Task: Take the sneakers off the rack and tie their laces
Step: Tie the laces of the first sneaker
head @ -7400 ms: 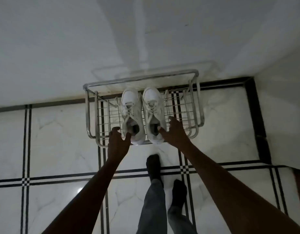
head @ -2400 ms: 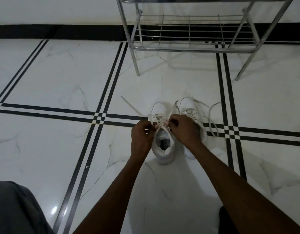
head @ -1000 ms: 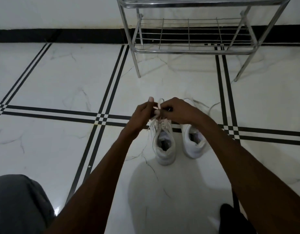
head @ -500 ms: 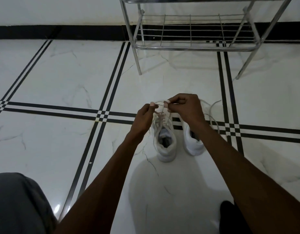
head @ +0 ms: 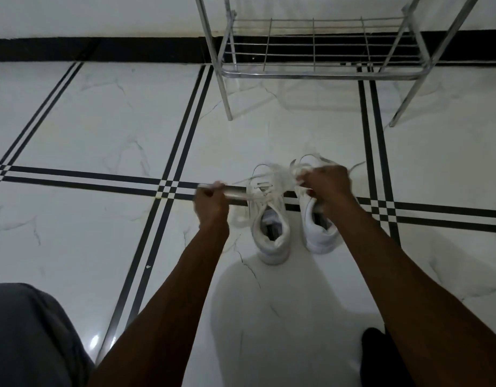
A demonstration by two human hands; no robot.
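Since half a second ago my hands have drawn apart: the left hand (head: 210, 203) has pulled out to the left, the right hand (head: 326, 185) sits over the right sneaker (head: 319, 233). Both are blurred. Each appears closed in a fist on a lace (head: 240, 184) of the left sneaker (head: 270, 224), which runs taut between them. Both sneakers stand side by side on the tiled floor (head: 101, 121), near the rack (head: 314, 75), toes toward it.

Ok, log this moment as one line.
phase: tying | left hand: pulling lace outward | right hand: gripping lace | shoes: left sneaker, right sneaker on floor | rack: no shoes visible
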